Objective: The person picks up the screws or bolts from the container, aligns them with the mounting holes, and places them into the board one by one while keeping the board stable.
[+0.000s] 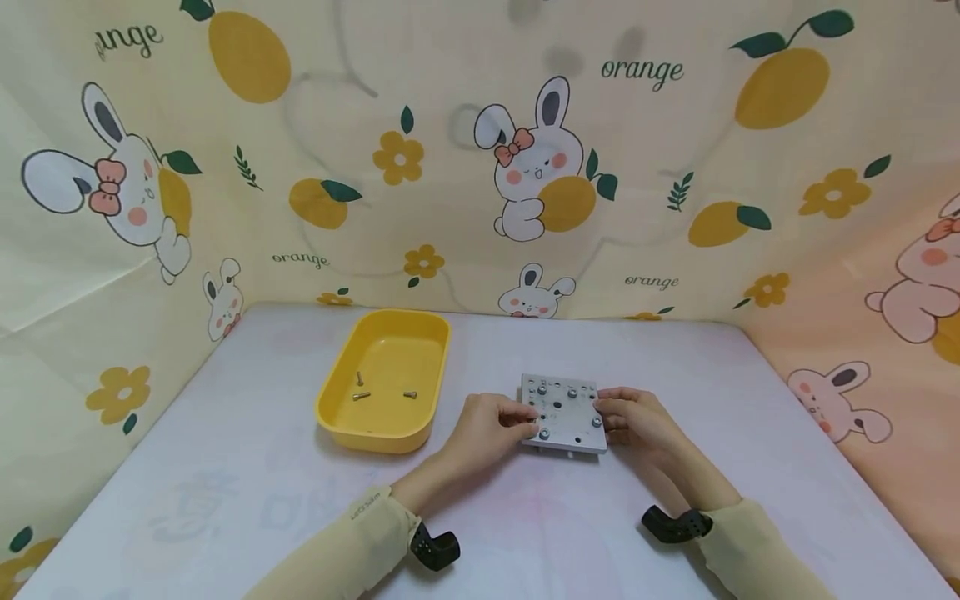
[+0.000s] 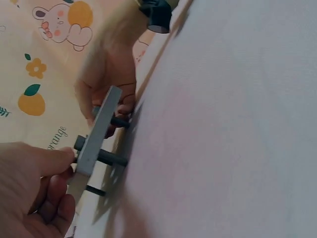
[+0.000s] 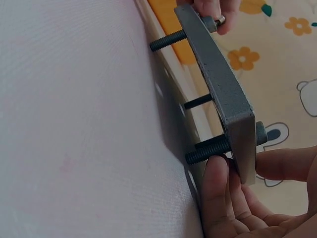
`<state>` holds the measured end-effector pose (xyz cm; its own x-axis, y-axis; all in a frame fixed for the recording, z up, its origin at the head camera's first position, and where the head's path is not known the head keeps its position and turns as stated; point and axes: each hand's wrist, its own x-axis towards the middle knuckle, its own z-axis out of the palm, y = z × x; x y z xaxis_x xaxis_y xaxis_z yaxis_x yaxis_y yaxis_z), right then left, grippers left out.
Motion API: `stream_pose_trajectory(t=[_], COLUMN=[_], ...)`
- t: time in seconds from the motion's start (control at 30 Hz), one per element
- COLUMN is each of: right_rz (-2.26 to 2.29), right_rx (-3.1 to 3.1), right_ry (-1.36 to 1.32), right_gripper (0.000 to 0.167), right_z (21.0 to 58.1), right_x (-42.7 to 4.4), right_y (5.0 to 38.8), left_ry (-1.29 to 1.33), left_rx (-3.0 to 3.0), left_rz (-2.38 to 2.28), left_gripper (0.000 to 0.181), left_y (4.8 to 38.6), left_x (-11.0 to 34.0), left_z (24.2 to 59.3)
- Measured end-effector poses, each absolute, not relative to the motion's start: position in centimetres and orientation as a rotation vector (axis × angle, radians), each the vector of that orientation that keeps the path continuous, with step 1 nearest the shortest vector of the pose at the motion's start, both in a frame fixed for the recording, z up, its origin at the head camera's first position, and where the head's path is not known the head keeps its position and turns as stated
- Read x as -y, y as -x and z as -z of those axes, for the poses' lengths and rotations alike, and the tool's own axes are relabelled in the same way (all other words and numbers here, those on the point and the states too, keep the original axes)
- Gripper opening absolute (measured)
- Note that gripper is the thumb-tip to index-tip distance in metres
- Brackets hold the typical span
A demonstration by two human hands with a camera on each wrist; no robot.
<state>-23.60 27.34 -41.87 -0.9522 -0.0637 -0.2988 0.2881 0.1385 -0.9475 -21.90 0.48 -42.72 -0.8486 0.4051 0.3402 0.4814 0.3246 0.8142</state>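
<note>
Metal plate [image 1: 570, 419] sits before "orange" lettering [image 1: 651, 281], right fingers [image 3: 215, 183] pinching it, left fingers [image 1: 517, 410] a screw [image 3: 220, 21].

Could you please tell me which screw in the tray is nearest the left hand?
The rightmost screw in the head view; the other two lie together farther left.

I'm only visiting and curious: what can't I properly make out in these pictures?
- The metal plate's underside face: hidden by its top in the head view; nearly edge-on in the wrist views.
- Details of the loose screws in the yellow tray: too small in the head view.
- The sleeves' upper ends: cut off by the head view's bottom edge.
</note>
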Motion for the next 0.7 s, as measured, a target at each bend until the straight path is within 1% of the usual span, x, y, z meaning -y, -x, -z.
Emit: stream_pose_trajectory(t=[0.2, 0.47, 0.7], right_rz=[1.9, 1.899, 1.904], right_rx=[-2.148, -2.138, -2.135], right_ry=[-0.214, -0.216, -0.22], right_gripper=[0.037, 0.039, 0.038], right_z=[41.9, 42.0, 41.9], right_x=[-27.3, -27.3, -27.3], right_y=[23.5, 23.6, 23.6], left_ry=[0.938, 0.95, 0.95], left_rx=[2.6, 2.656, 2.668], left_rz=[1.485, 1.444, 1.442], left_gripper=[0.018, 0.018, 0.018], left_y=[22.0, 22.4, 22.8], left_x=[-0.2, -0.1, -0.6], left_z=[41.7, 41.1, 41.0])
